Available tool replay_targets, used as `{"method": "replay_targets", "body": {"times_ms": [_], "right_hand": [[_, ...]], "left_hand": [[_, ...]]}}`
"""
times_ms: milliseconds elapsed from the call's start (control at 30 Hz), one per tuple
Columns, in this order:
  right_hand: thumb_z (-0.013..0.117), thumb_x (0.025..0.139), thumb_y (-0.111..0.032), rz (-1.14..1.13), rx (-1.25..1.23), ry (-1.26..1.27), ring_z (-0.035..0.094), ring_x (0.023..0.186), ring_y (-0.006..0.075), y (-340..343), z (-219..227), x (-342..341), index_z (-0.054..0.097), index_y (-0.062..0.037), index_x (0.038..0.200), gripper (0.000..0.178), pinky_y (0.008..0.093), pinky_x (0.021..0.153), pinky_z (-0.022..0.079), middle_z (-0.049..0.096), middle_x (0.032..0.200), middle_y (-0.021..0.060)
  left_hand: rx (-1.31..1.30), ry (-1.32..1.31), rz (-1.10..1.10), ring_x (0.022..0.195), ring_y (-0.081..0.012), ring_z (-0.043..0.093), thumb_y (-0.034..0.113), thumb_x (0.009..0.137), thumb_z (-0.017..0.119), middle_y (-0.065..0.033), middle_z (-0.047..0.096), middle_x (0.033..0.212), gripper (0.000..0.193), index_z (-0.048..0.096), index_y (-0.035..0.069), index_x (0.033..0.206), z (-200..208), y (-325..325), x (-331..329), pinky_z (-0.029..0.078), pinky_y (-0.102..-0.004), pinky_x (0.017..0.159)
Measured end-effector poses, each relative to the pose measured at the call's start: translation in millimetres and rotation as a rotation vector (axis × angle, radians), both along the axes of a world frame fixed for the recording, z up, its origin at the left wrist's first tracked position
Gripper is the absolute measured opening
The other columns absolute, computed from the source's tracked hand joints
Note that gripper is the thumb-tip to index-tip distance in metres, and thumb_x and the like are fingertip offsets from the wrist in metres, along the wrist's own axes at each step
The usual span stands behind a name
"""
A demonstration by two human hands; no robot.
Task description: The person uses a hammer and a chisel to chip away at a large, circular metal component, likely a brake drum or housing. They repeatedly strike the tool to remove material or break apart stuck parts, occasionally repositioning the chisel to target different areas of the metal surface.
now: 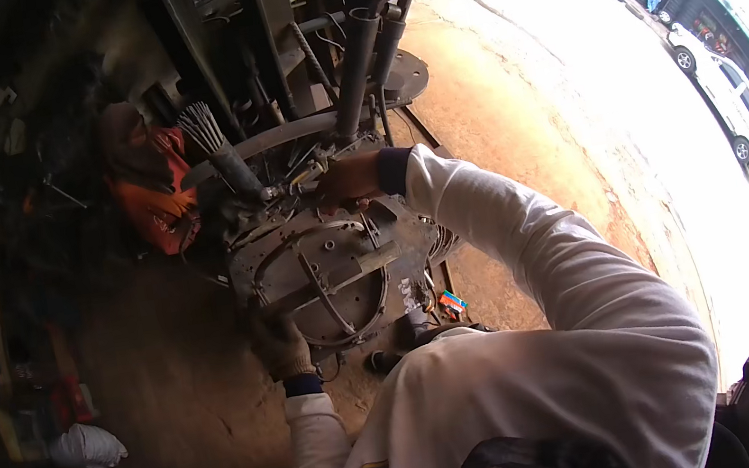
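Observation:
A round-topped metal work table (414, 276) stands in front of me, with a bent metal ring (387, 275) and a thin curved strip (317, 285) on it. Across the ring runs a flat metal bar (342, 275). My left hand (283, 347), in a work glove, is closed at the bar's left end, its fingers partly in shadow. At the table's far side, my right hand (350, 182) reaches among metal tools (298, 180) with curled fingers. What it grips is hidden. A tube holding several thin rods (213, 137) stands left of it.
Behind the table rise dark steel posts and upright pipes (358, 69). A person in orange clothing (153, 193) crouches at the left. On the floor lie a white sack (87, 447) and a small colourful packet (452, 302). A white vehicle (744, 101) is parked outside at right.

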State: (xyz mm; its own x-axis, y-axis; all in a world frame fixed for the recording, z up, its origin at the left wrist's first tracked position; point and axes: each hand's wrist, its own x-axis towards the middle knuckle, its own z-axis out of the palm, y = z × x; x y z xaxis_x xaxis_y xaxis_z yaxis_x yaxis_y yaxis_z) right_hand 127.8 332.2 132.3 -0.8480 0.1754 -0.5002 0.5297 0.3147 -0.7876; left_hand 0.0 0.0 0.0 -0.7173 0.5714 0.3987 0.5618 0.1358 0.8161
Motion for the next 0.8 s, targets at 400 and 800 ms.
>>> {"method": "replay_targets", "body": {"times_ms": [400,800], "right_hand": [[0.054,0.101,-0.035,-0.497,0.059,0.492,0.063,0.084,0.0096,-77,73,55,0.062,0.0003,0.117,0.039,0.0242,0.076,0.051,0.065,0.094,0.0053],[0.06,0.096,-0.035,-0.009,0.422,0.562,0.064,0.071,0.0224,50,-22,8,0.057,-0.0052,0.126,0.042,0.0319,0.064,0.051,0.067,0.093,0.0105]], "left_hand": [[-0.016,0.029,0.017,0.082,-0.0216,0.064,0.018,0.087,0.068,-0.0069,0.066,0.089,0.047,0.053,0.002,0.129,8,-7,6,0.051,-0.0351,0.078],[-0.193,0.105,0.182,0.103,-0.0343,0.064,0.035,0.089,0.066,-0.0158,0.065,0.116,0.051,0.053,0.01,0.132,19,-7,10,0.051,-0.0435,0.088]]}}
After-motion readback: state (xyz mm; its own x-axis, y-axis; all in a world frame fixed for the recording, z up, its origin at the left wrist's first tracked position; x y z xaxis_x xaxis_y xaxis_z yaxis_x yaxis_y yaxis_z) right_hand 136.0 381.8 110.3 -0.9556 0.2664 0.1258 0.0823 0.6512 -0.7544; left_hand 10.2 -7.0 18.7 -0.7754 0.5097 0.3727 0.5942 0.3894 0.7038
